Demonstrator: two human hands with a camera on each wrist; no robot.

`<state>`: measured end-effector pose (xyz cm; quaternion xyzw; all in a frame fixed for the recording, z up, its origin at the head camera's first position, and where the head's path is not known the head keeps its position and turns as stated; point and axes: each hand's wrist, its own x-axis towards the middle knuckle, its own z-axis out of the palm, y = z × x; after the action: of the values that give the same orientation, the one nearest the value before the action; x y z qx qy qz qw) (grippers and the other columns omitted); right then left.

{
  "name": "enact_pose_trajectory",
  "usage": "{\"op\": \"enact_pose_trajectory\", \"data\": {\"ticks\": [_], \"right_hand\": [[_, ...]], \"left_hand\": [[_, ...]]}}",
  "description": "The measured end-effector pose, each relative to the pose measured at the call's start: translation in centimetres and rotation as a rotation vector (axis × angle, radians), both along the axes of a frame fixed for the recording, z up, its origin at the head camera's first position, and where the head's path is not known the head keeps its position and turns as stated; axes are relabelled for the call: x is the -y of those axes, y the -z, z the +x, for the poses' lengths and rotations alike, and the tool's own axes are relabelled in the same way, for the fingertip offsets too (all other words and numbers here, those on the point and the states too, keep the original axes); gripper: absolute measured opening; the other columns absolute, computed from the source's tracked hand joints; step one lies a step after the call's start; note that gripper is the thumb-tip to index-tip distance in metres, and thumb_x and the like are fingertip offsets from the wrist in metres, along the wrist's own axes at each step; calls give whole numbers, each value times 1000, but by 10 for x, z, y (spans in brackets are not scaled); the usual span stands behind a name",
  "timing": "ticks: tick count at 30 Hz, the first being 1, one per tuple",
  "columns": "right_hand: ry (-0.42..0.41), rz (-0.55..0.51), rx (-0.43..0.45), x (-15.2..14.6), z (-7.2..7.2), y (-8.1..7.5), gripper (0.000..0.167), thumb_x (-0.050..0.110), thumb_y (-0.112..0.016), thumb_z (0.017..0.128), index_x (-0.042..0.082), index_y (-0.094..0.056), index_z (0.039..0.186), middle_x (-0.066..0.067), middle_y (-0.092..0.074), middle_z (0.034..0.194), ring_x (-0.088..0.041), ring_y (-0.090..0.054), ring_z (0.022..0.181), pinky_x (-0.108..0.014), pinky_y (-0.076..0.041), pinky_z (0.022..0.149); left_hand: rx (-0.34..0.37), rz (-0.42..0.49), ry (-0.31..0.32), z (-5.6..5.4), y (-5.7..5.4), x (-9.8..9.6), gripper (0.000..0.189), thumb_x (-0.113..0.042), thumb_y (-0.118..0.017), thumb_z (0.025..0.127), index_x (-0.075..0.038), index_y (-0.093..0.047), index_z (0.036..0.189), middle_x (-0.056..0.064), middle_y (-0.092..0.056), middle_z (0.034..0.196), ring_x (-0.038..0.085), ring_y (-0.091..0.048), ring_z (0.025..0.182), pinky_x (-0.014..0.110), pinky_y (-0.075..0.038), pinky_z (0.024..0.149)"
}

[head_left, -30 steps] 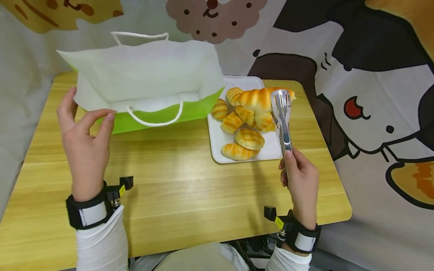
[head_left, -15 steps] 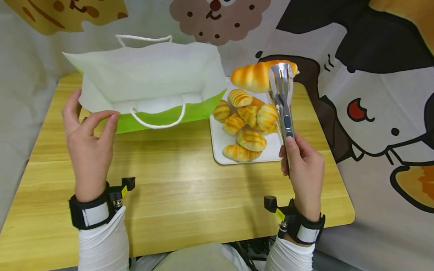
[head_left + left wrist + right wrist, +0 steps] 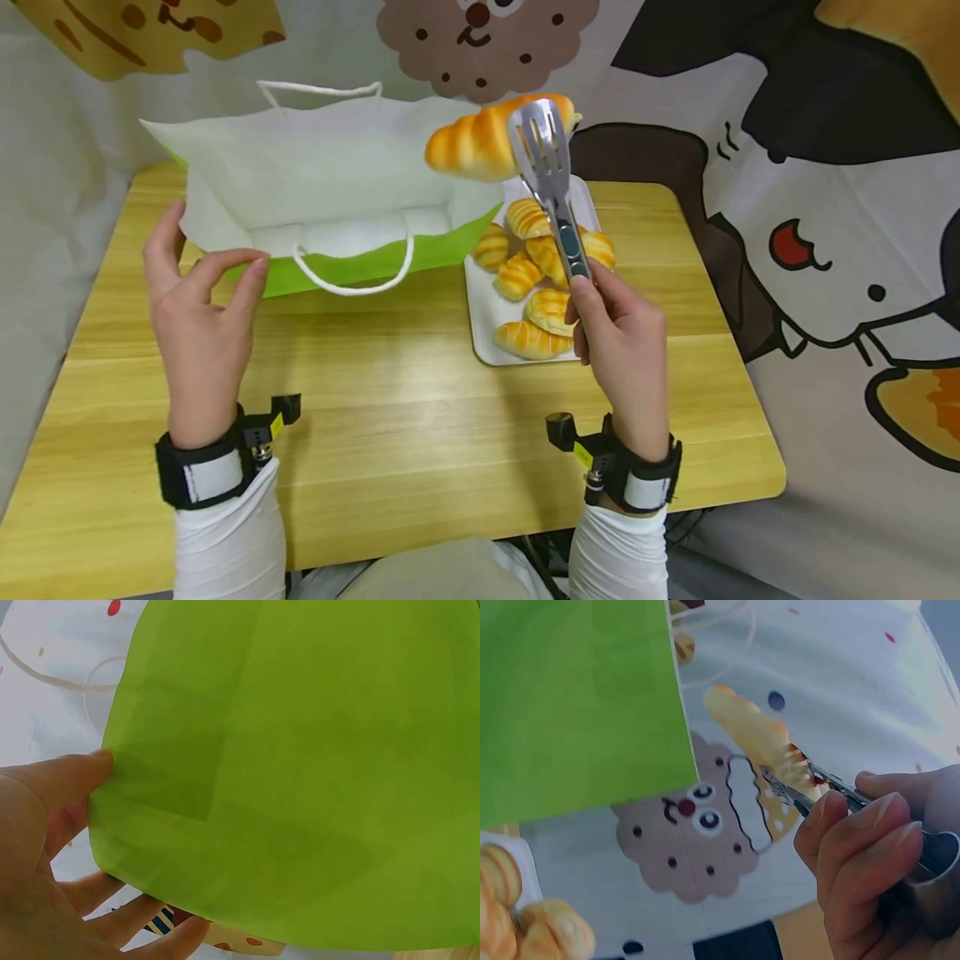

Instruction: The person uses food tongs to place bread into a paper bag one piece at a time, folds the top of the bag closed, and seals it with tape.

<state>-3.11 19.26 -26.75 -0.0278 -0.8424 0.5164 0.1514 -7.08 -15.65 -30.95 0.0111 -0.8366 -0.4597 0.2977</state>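
Observation:
My right hand (image 3: pixel 622 358) grips metal tongs (image 3: pixel 551 175), whose slotted ends clamp a long golden bread roll (image 3: pixel 472 146). In the head view the roll is held up beside the right end of a green paper bag (image 3: pixel 450 247), overlapping its white inside. The right wrist view shows the roll (image 3: pixel 754 731) between the tong tips, apart from the bag's edge. With thumb and index finger my left hand (image 3: pixel 202 325) pinches the bag's rim at its front left; the left wrist view has the other fingers along the green side (image 3: pixel 300 765). The bag's mouth gapes, its white rope handles spread.
A white tray (image 3: pixel 483 342) holding several small bread rolls (image 3: pixel 517 275) lies right of the bag, partly behind the tongs and right hand. All of this is on a wooden table (image 3: pixel 390 450). A cloth with cartoon prints (image 3: pixel 810 250) hangs behind and to the right.
The right hand has raised the long roll off the tray with the tongs and carried it left to the bag's right end. The left hand and bag have barely moved.

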Motion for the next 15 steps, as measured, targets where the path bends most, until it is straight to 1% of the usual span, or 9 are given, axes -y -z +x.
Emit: {"op": "enact_pose_trajectory", "data": {"ticks": [3, 6, 10, 12, 15], "right_hand": [[-55, 20, -4, 11, -6, 2, 32, 29, -59, 102, 8, -69, 123, -9, -59, 73, -16, -45, 43, -25, -38, 38], [-108, 57, -13, 22, -12, 4, 33, 26, -60, 101, 5, -67, 127, -11, -61, 72, -15, -45, 43, -25, -37, 38], [-171, 167, -24, 33, -19, 2, 32, 26, -61, 101, 6, -68, 126, -8, -61, 70, -15, -46, 43, -25, -37, 39], [-197, 225, -24, 38, -23, -1, 31, 27, -61, 101, 8, -68, 124, -5, -61, 69, -14, -47, 44, -25, -37, 39], [-222, 284, -17, 45, -29, -5, 32, 30, -61, 101, 10, -68, 125, -3, -61, 69, -14, -48, 44, -26, -38, 40]], "left_hand": [[16, -5, 5, 2, 0, 2, 16, -9, -74, 90, 6, -74, 95, -3, -37, 158, 11, -29, 147, 30, -26, 120], [42, -9, 5, 4, 0, 3, 18, -13, -74, 91, 4, -74, 96, -7, -35, 158, 9, -28, 148, 28, -26, 119], [57, -10, 11, 4, 0, 3, 20, -15, -74, 91, 4, -75, 97, -9, -34, 159, 8, -27, 148, 27, -25, 120], [59, -15, 11, 5, -1, 2, 20, -15, -74, 91, 4, -74, 97, -8, -33, 160, 8, -27, 149, 28, -25, 120], [62, -20, 3, 6, -1, 3, 21, -16, -74, 91, 4, -74, 97, -5, -33, 161, 9, -27, 149, 29, -25, 121]]}}
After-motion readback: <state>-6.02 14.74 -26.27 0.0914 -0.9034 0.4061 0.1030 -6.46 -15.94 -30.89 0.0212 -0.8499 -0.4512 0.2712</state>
